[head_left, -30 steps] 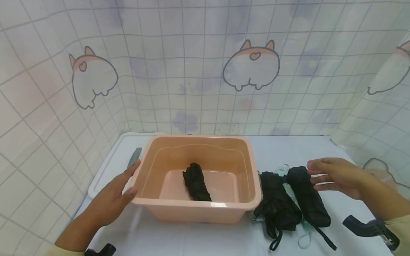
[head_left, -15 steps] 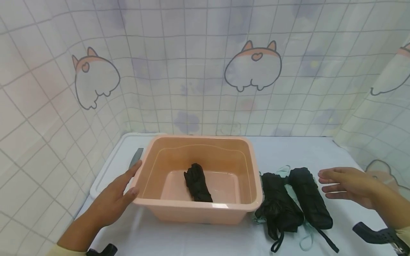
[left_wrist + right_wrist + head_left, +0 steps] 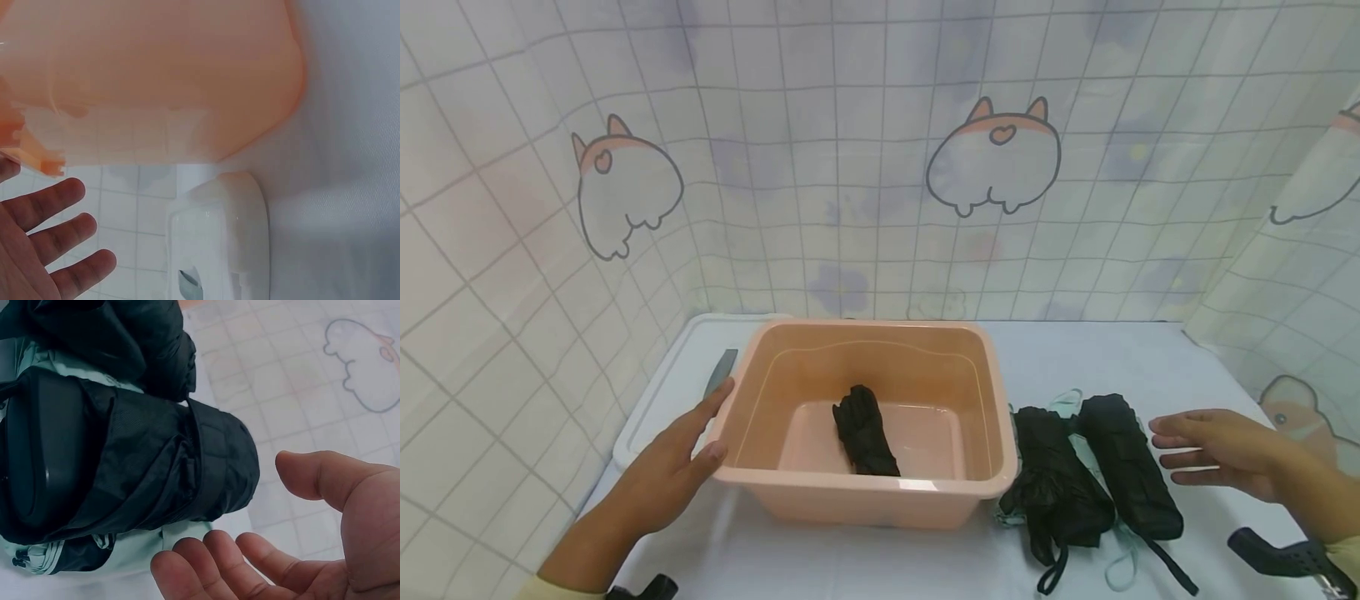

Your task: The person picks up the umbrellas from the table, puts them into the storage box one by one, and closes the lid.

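A peach plastic basin (image 3: 880, 482) stands on the table with a small, dark folded bundle (image 3: 865, 431) inside; its exact kind is unclear. My left hand (image 3: 662, 475) rests at the basin's left rim, fingers extended and spread in the left wrist view. Right of the basin lie two black folded umbrellas, one (image 3: 1060, 475) beside the basin and another (image 3: 1131, 467) further right, each with a strap. Mint-green folded items (image 3: 162, 540) show partly under them. My right hand (image 3: 1232, 454) hovers just right of the outer umbrella, fingers loosely extended, holding nothing.
A white tray or lid (image 3: 662, 392) lies behind my left hand, with a grey pointed blade-like piece (image 3: 721, 372) on it. The white tabletop (image 3: 865, 567) meets a wall hung with a grid-patterned curtain (image 3: 850, 167). A mint cord (image 3: 1122, 569) trails toward the front.
My right hand has moved right and slightly down, away from the outer umbrella. My left hand stays at the basin's rim. The view has shifted slightly.
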A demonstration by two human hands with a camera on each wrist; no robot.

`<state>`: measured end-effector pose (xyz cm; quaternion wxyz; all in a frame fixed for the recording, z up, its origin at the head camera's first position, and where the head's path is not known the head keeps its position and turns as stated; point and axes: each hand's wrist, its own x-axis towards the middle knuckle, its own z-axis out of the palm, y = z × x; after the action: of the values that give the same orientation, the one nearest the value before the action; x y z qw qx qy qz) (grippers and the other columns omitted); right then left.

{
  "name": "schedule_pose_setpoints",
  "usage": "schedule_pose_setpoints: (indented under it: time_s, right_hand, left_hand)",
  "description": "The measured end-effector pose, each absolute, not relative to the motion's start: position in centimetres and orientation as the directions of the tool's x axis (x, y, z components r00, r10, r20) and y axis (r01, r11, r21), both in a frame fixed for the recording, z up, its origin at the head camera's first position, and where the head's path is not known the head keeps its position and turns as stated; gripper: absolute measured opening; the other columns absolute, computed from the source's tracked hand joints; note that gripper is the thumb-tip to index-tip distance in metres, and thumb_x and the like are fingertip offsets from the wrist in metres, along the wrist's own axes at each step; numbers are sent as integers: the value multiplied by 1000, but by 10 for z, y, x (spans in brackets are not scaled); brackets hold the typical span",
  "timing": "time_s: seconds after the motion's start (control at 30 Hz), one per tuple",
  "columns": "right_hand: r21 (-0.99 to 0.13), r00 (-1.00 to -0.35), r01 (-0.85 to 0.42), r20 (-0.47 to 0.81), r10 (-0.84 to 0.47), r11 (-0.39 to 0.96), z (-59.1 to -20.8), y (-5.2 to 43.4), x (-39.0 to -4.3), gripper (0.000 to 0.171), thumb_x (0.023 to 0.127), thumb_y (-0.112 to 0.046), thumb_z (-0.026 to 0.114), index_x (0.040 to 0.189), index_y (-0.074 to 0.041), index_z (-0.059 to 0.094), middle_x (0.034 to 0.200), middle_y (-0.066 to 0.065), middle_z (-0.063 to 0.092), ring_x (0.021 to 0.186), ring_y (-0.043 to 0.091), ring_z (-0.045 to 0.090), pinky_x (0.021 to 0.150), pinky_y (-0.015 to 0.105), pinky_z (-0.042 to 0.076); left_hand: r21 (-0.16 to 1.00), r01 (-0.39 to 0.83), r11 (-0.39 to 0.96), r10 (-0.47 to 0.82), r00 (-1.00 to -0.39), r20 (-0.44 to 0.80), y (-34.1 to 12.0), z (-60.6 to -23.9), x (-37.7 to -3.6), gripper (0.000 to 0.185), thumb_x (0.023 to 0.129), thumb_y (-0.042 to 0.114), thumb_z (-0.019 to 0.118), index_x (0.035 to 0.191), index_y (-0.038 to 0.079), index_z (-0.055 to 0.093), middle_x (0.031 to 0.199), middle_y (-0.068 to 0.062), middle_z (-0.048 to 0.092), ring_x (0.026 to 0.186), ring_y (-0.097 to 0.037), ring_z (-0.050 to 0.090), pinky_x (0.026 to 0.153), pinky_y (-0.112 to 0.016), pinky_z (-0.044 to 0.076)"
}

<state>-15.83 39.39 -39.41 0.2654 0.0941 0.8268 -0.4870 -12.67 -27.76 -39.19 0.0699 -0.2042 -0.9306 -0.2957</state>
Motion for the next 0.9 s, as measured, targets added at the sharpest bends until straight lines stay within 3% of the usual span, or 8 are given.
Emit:
schedule_pose_setpoints:
  time_s: [0.23, 0.47, 0.67, 0.9]
  right_hand:
    - [-763, -833, 431, -541, -111, 482, -402, 394, -158, 71, 109, -38, 49, 146, 19, 30, 136, 36, 52, 111, 38, 66, 89, 50, 56]
    - [-729, -807, 467, -583, -96, 500, -409, 388, -157, 87, 104, -45, 58, 147, 22, 23, 137, 39, 47, 114, 42, 62, 90, 51, 55]
    - [-714, -805, 457, -585, -93, 531, -411, 385, -157, 88, 103, -45, 59, 145, 23, 22, 136, 41, 45, 114, 44, 61, 90, 51, 55]
    - [-709, -809, 442, -580, -97, 550, -412, 381, -160, 86, 101, -43, 63, 143, 24, 28, 131, 34, 54, 111, 41, 64, 88, 53, 56]
  left_hand:
    - [527, 413, 743, 328, -911, 251, -277, -393, -127, 65, 109, 47, 41, 166, 27, 17, 160, -19, 37, 142, -49, 37, 102, -76, 30]
    - [540, 407, 737, 327, -913, 242, -276, -393, -125, 65, 109, 48, 37, 166, 27, 16, 162, -19, 34, 137, -50, 43, 96, -79, 34]
    - [547, 422, 723, 336, -907, 255, -277, -394, -126, 64, 109, 47, 38, 166, 28, 16, 164, -15, 32, 136, -48, 44, 97, -77, 35]
    - [545, 415, 728, 326, -910, 257, -276, -394, -126, 63, 110, 46, 38, 166, 27, 17, 163, -16, 32, 132, -48, 47, 94, -77, 38]
